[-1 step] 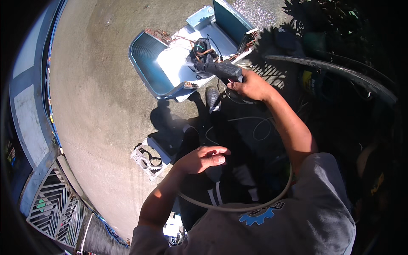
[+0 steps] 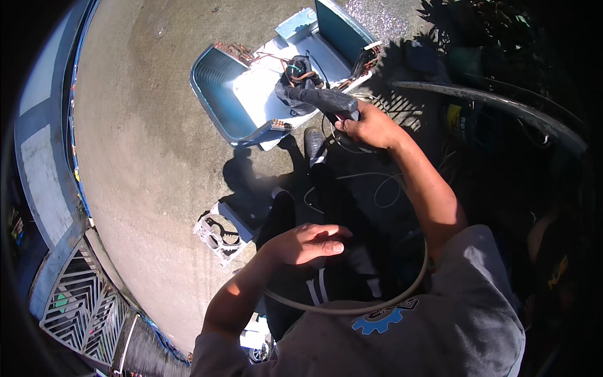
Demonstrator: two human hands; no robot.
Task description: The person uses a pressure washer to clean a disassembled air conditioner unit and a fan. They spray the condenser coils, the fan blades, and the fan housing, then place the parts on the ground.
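Observation:
My right hand (image 2: 367,127) is closed around the grip of a black spray gun (image 2: 323,100). The gun points left, over the base of a taken-apart air conditioner. That air conditioner (image 2: 248,103) lies on the concrete, with blue finned coils, a white base, copper pipes and a dark compressor (image 2: 300,68) in the middle. My left hand (image 2: 308,245) hovers over my legs with nothing in it, its fingers loosely stretched to the right. A beige hose (image 2: 352,310) curves across in front of my shirt and loops on the ground.
A white plastic frame with round openings (image 2: 220,235) stands on the concrete (image 2: 138,157) to the left of my legs. A metal gate (image 2: 85,301) lies at the lower left. At the right, plants (image 2: 483,28) and a long curved edge (image 2: 490,95) sit in shadow.
My left hand has shifted slightly right and down. White spray showed at the gun's front end before; now it hardly shows. My right hand keeps its hold on the spray gun.

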